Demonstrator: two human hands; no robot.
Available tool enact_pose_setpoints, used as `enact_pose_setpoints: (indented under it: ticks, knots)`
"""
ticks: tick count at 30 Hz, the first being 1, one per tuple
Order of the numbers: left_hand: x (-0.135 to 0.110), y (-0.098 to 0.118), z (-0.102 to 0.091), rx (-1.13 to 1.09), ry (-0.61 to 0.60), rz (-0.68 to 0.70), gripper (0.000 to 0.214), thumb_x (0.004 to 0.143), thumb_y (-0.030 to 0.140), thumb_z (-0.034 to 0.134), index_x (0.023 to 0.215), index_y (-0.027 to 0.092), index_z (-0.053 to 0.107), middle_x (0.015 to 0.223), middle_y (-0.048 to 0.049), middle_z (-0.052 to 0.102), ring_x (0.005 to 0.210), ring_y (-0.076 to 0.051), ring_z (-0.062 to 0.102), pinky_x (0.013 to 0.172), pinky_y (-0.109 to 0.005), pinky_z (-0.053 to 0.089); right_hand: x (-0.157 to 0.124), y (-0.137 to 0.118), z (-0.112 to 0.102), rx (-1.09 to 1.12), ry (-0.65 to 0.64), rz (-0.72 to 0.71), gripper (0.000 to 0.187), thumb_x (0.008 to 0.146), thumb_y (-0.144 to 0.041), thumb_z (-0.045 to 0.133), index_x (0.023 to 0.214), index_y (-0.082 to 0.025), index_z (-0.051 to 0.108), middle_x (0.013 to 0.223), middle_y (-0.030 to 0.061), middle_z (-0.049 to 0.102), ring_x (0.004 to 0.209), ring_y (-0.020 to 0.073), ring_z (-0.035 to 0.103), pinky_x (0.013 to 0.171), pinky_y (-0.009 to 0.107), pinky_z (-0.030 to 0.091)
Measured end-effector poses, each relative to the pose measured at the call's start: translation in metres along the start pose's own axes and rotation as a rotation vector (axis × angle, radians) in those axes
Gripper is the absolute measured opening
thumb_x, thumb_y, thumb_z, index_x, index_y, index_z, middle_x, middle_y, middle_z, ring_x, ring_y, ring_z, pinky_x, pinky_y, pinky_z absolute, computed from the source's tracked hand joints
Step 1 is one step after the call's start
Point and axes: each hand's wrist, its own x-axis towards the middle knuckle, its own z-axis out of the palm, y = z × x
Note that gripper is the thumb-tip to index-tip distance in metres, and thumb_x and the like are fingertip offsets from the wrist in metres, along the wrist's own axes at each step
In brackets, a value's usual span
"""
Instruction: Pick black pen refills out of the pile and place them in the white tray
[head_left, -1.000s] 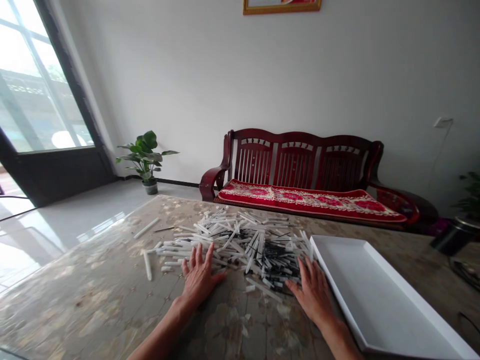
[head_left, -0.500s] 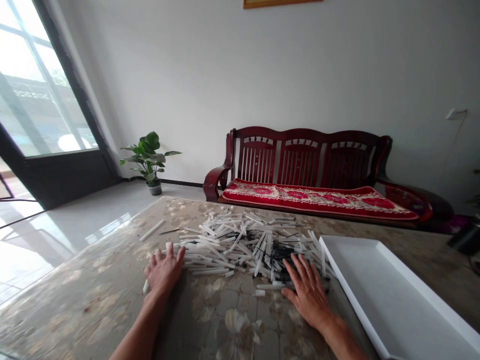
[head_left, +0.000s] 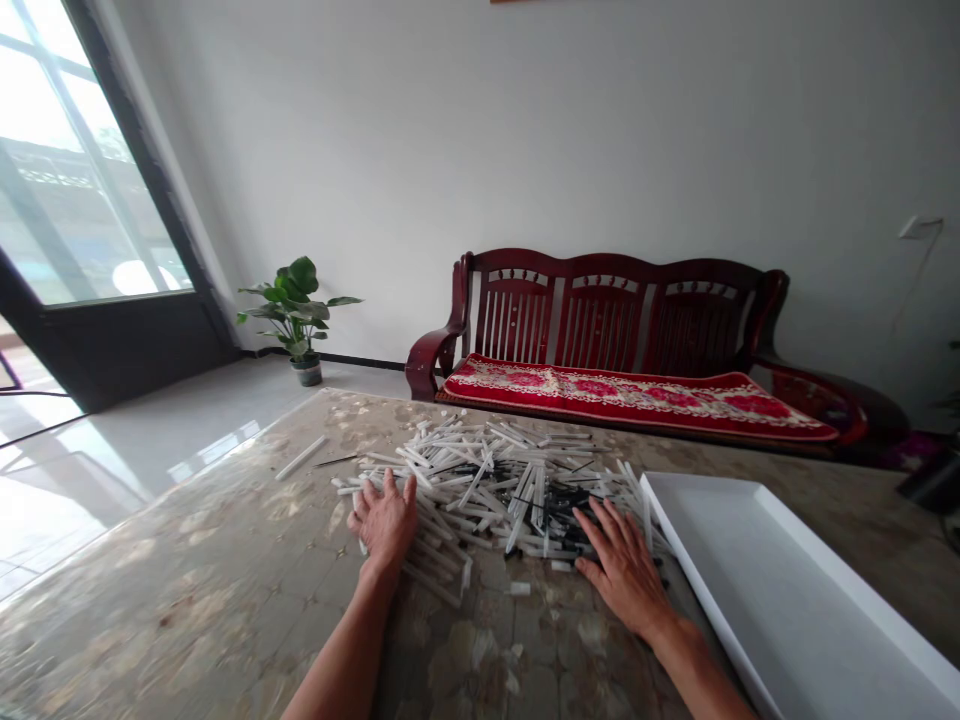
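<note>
The left hand (head_left: 384, 520) and the right hand (head_left: 621, 570) are staying apart from each other, palms down and fingers spread; the pile of slim tubes (head_left: 472, 490) is lying between and just beyond them, the left fingers resting over its near left edge and the right fingertips meeting its dark near right edge; whether either hand is pinching a piece, one cannot tell.

To the left of the left hand, the table (head_left: 187, 580) is stretching broadly to its slanting side edge; between the forearms its surface is running back to the person; its far edge is passing well beyond both hands; on the right, the room is narrowing, since the long wall of the white tray (head_left: 817, 600) is standing just beside the right hand.

The tubes are looking smooth, straight and whitish, crossing at many angles; black slender pieces are clustering near the right fingers; a small white piece (head_left: 520, 589) is lying between the hands, nearer the right; a lone pale tube (head_left: 301, 457) and a thin dark rod (head_left: 336, 461) are lying beyond the left hand; the tray is showing a flat floor and low, straight walls; the tabletop is bearing a mottled floral pattern; beyond the pile, a glossy red-brown wooden bench (head_left: 600, 310) is carrying a red flowered cloth (head_left: 637, 395).
</note>
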Motion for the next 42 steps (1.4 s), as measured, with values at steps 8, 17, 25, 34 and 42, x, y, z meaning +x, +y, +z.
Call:
enact_pose_setpoints:
  ticks: [8, 17, 25, 34, 42]
  knots:
    - [-0.014, -0.044, -0.009, 0.022, -0.109, 0.183, 0.082, 0.086, 0.065, 0.043, 0.154, 0.020, 0.033, 0.161, -0.0223, 0.026, 0.148, -0.042, 0.022, 0.110, -0.055, 0.029, -0.022, -0.002, -0.028, 0.020, 0.004, 0.003, 0.065, 0.091, -0.037, 0.057, 0.151, -0.026, 0.036, 0.157, 0.0069, 0.038, 0.146, 0.0294, 0.030, 0.118, 0.052, 0.026]
    - [-0.064, -0.070, -0.002, 0.170, -0.220, 0.513, 0.099, 0.069, 0.053, 0.071, 0.154, 0.020, 0.032, 0.164, -0.0209, 0.019, 0.150, -0.041, 0.017, 0.117, -0.051, 0.021, -0.036, -0.002, -0.025, 0.006, 0.047, 0.036, 0.057, 0.095, -0.041, 0.052, 0.147, -0.022, 0.042, 0.153, 0.0095, 0.044, 0.144, 0.0298, 0.033, 0.117, 0.051, 0.027]
    - [-0.048, -0.021, -0.003, 0.119, -0.002, 0.460, 0.061, 0.094, 0.045, 0.043, 0.151, 0.022, 0.040, 0.160, -0.0190, 0.029, 0.147, -0.037, 0.023, 0.114, -0.057, 0.023, -0.034, -0.003, -0.029, 0.025, 0.095, 0.065, 0.049, 0.098, -0.043, 0.045, 0.143, -0.022, 0.047, 0.146, 0.0097, 0.051, 0.139, 0.0286, 0.041, 0.115, 0.049, 0.031]
    - [0.036, 0.000, -0.020, 0.073, -0.019, 0.580, 0.057, 0.086, 0.003, 0.034, 0.125, 0.026, 0.069, 0.142, -0.0082, 0.054, 0.125, -0.027, 0.050, 0.102, -0.037, 0.044, -0.034, -0.005, -0.031, 0.050, 0.084, 0.064, 0.043, 0.098, -0.039, 0.047, 0.137, -0.022, 0.054, 0.141, 0.0083, 0.056, 0.132, 0.0263, 0.049, 0.113, 0.044, 0.036]
    - [0.080, 0.014, -0.019, 0.111, -0.260, 0.888, 0.033, 0.084, 0.010, 0.048, 0.096, 0.026, 0.075, 0.106, -0.0074, 0.073, 0.112, -0.024, 0.062, 0.099, -0.035, 0.045, -0.034, -0.007, -0.034, 0.087, 0.031, 0.068, 0.035, 0.096, -0.031, 0.052, 0.128, -0.023, 0.062, 0.140, 0.0076, 0.057, 0.130, 0.0253, 0.051, 0.110, 0.042, 0.041]
